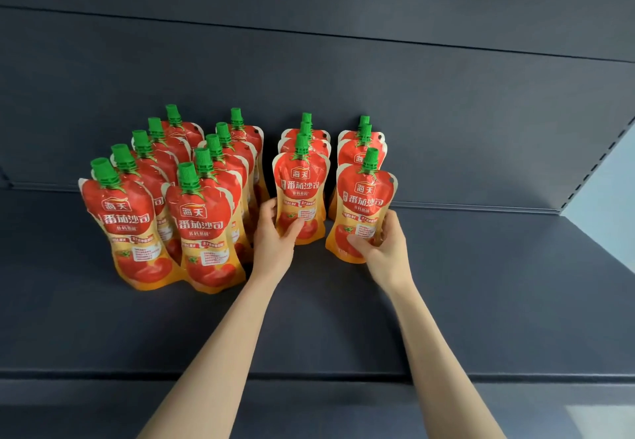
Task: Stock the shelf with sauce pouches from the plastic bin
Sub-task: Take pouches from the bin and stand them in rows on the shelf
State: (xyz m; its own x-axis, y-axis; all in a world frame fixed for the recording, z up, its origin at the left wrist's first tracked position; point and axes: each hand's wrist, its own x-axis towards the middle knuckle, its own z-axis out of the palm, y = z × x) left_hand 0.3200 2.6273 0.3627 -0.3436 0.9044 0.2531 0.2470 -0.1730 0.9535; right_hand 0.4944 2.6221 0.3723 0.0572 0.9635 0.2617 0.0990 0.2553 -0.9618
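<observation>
Red and orange sauce pouches with green caps stand in four rows on the dark shelf (481, 284). My left hand (273, 243) grips the lower part of the front pouch of the third row (302, 184), thumb across its front. My right hand (385, 246) grips the bottom of the front pouch of the fourth row (366, 194), which stands upright and slightly forward of its row. Two longer rows (137, 215) of several pouches stand to the left. The plastic bin is out of view.
The shelf's back panel (343, 78) rises behind the rows. A perforated upright (598, 163) marks the shelf's right end. The shelf's front lip (309, 375) runs across below my forearms. Bare shelf surface lies in front of and to the right of the pouches.
</observation>
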